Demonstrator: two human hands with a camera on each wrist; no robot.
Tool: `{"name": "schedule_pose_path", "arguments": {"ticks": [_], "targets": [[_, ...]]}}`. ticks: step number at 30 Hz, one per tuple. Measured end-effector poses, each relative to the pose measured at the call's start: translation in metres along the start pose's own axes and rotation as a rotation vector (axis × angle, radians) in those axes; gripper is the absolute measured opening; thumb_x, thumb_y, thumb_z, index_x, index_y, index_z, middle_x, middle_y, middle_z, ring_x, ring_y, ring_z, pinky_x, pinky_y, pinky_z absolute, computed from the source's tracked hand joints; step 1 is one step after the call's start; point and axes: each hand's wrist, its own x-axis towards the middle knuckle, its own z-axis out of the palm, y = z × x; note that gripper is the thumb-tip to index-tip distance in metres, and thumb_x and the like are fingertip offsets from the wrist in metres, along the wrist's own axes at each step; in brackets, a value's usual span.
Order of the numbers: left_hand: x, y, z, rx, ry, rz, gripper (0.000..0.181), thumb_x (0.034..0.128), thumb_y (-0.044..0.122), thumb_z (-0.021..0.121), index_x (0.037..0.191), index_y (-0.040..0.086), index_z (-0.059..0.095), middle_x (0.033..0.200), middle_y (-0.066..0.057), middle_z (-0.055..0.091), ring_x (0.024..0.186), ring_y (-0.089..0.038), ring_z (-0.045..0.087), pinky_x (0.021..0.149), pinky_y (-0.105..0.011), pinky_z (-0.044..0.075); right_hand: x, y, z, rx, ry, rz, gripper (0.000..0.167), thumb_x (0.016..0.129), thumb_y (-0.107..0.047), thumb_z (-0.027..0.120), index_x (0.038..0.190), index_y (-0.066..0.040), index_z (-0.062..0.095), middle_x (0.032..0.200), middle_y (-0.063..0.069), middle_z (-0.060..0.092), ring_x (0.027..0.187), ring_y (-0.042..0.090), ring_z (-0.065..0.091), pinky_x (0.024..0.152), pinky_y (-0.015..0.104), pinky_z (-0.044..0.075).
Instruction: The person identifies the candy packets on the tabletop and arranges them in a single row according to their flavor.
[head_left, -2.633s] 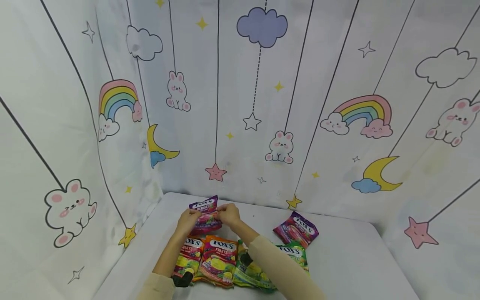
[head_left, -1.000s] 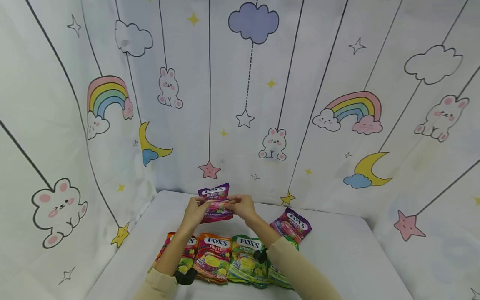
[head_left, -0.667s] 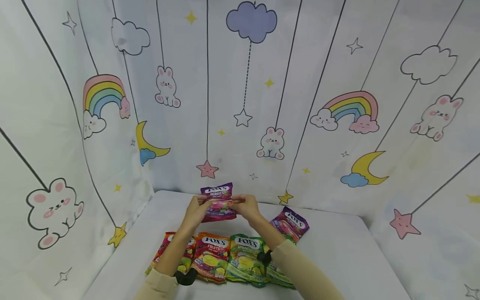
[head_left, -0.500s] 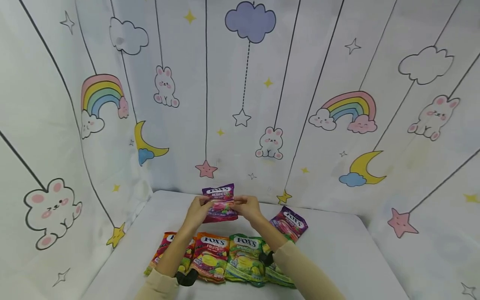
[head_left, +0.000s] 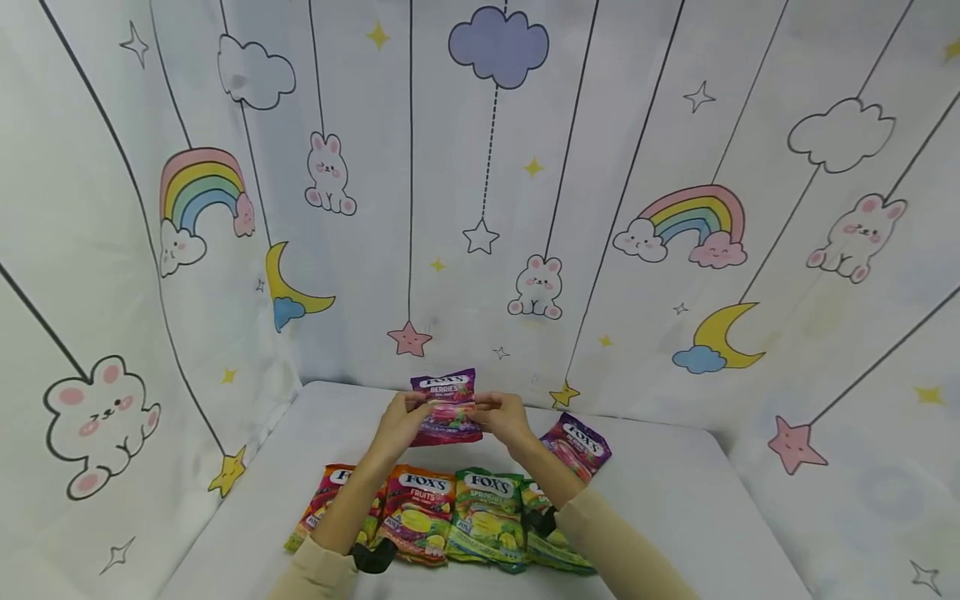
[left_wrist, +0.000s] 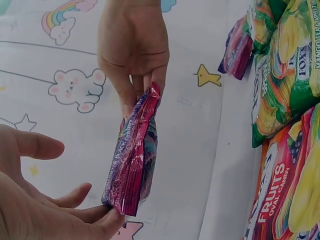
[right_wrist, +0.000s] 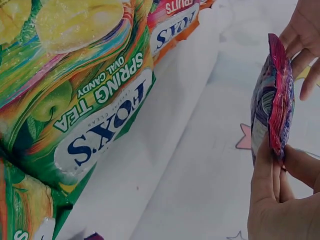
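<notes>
A small purple candy bag (head_left: 446, 408) printed FOX'S Berries is held up above the far part of the table. My left hand (head_left: 397, 425) pinches its left edge. In the left wrist view, some fingers of the left hand (left_wrist: 45, 200) spread loosely away from the bag. My right hand (head_left: 506, 421) grips the opposite edge; the right wrist view shows that hand (right_wrist: 280, 200) with thumb and fingers on either side of the purple bag (right_wrist: 275, 95). The bag's back is hidden in the head view.
A row of candy bags lies nearer me: two orange-red Fruits bags (head_left: 416, 517) and two green Spring Tea bags (head_left: 487, 521), partly covered by my forearms. Another purple Berries bag (head_left: 577, 446) lies behind the row's right end. A patterned wall cloth (head_left: 465, 167) borders the white table (head_left: 690, 517).
Both hands have carried the purple Berries bag rightward and slightly up from the table's far left. The row of bags shows more fully now, and the head view has shifted a little.
</notes>
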Motion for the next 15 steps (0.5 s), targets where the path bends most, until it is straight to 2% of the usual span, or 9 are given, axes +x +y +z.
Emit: {"name": "schedule_pose_path", "arguments": {"ticks": [15], "targets": [[-0.001, 0.008, 0.011, 0.010, -0.035, 0.036, 0.049, 0.1040, 0.027, 0.058, 0.142, -0.003, 0.050, 0.144, -0.029, 0.052, 0.131, -0.045, 0.052, 0.110, -0.062, 0.042, -0.008, -0.001, -0.016, -0.013, 0.026, 0.022, 0.035, 0.093, -0.003, 0.076, 0.126, 0.007, 0.069, 0.104, 0.015, 0.071, 0.090, 0.020, 0.074, 0.082, 0.035, 0.062]]}}
